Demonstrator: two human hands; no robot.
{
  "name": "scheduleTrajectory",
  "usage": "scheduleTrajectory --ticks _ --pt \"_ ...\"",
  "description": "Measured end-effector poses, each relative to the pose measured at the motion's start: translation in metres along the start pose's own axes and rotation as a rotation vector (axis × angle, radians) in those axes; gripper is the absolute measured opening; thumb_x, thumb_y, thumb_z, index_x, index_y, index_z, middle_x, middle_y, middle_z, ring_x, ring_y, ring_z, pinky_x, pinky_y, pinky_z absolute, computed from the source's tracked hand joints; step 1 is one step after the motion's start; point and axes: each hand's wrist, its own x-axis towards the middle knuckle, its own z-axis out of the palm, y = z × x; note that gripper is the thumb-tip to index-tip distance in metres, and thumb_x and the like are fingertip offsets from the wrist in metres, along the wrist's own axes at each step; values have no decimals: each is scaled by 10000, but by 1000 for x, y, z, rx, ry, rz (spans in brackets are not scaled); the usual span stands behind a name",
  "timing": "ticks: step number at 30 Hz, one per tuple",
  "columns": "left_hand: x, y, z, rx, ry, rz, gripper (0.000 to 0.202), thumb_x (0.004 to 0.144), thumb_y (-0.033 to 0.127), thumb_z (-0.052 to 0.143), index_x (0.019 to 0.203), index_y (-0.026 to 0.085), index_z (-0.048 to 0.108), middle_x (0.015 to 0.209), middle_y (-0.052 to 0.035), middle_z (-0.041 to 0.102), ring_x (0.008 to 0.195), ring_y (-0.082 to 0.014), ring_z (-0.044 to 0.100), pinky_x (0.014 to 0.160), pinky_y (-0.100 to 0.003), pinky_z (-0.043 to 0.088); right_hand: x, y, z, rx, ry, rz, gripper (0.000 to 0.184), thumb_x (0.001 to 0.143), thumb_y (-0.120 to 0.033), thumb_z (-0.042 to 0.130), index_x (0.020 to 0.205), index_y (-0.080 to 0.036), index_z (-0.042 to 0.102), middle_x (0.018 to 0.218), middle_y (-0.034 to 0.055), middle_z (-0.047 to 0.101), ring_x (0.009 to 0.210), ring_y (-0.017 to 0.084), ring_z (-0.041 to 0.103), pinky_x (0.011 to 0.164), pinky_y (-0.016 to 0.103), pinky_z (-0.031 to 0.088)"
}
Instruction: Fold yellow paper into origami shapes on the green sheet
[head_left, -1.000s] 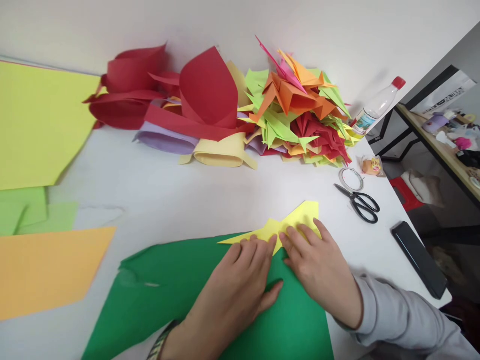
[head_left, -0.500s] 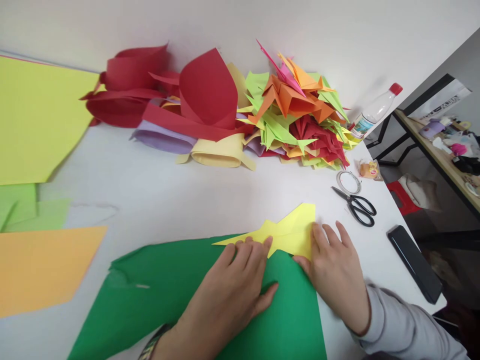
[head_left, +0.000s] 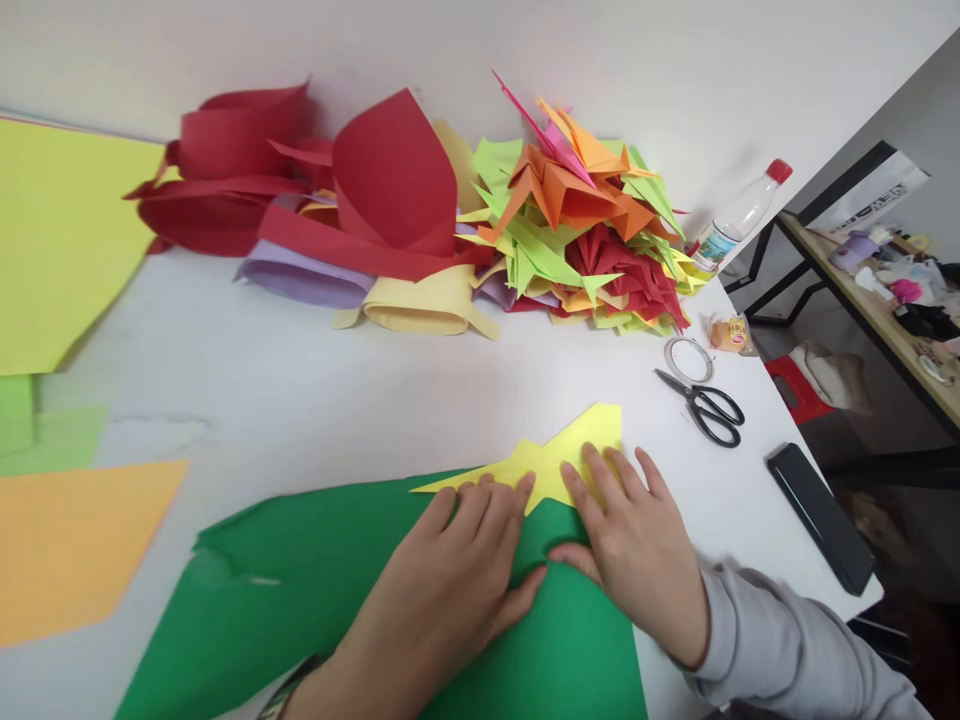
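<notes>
Left hand [head_left: 465, 570]: unclenched, bent fingers pressed down on the left half of the yellow paper, thumb stretched out over the green sheet.
Right hand [head_left: 634, 540]: released, fingers spread, fingertips resting on the right half of the yellow paper, thumb over the green sheet; grey sleeve [head_left: 795, 630] at the wrist.
Yellow paper [head_left: 555, 455]: one piece, creased, drawn to a long point at left and broad at right; lies under both hands at the far edge of the green sheet.
Green sheet [head_left: 300, 560]: large, spread on the near part of the table [head_left: 337, 410], far left corner crumpled.
Left side: orange sheet [head_left: 75, 550], near; light green sheets [head_left: 67, 440] beyond it; large yellow-green sheet [head_left: 67, 240] farther still.
Far side: curled red paper [head_left: 397, 180], with purple roll [head_left: 307, 275] and cream roll [head_left: 416, 305] in front; to their right, a heap of pointed folded papers [head_left: 577, 230], many colours; bottle [head_left: 742, 215], red cap, just right of the heap.
Right side: black-handled scissors [head_left: 695, 395], tape roll [head_left: 669, 360], wrapped snack [head_left: 729, 333]; nearer, a black oblong object [head_left: 821, 518].
</notes>
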Motion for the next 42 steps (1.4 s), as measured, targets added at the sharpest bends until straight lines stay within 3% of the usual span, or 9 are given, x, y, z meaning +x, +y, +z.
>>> scheduleTrajectory --ticks 6,12,18,28,31,35,38,42 --pt "-3 -2 2 -12 -23 6 543 884 416 447 1257 44 579 931 -150 645 882 -300 563 803 -417 390 -7 7 -5 -63 -29 93 745 819 -685 456 1291 -120 571 1276 220 587 1206 352 512 1031 537 343" --pt "-4 -3 4 -1 -18 29 542 888 424 437 1252 53 589 932 -163 641 868 -302 565 786 -416 397 -8 12 -7 -70 -49 117 731 813 -687 457 1280 -139 585 1254 200 607 1200 349 522 1016 552 371" --pt "-4 -3 4 5 -16 47 553 876 413 464 1245 21 590 926 -179 631 851 -315 562 769 -431 400 -9 19 -6 -95 -35 151 747 827 -674 462 1222 -58 612 1247 220 607 1182 354 521 1009 562 374" --pt "-4 -3 4 5 -9 46 541 883 408 443 1237 28 594 909 -168 632 856 -312 560 781 -429 397 -3 25 -9 -68 22 169 768 826 -707 416 1090 -30 664 1120 213 652 1096 335 551 1015 532 366" --pt "-2 -2 2 -16 -29 26 531 879 400 451 1246 41 586 924 -164 635 866 -310 561 794 -430 396 0 18 -10 -27 83 113 746 854 -682 415 1183 -44 615 1197 202 618 1164 334 504 1057 524 311" --pt "1 -2 -2 -55 -28 3 515 858 409 500 1213 52 610 886 -142 631 842 -295 564 796 -421 394 4 7 -3 85 85 -85 710 860 -674 433 1351 -164 489 1226 143 589 1177 297 478 1053 490 300" --pt "2 -1 -5 -60 -33 -25 514 824 403 544 1191 53 628 879 -143 636 857 -298 564 801 -421 392 9 1 2 147 39 -162 691 859 -665 452 1354 -184 481 1152 133 596 1093 272 504 983 450 361" --pt "3 3 -4 -64 0 -34 501 822 370 507 1177 42 640 891 -154 648 884 -305 562 815 -427 390 19 -1 -2 164 2 -127 551 883 -568 519 1264 -171 563 1050 129 596 958 259 516 831 403 416"
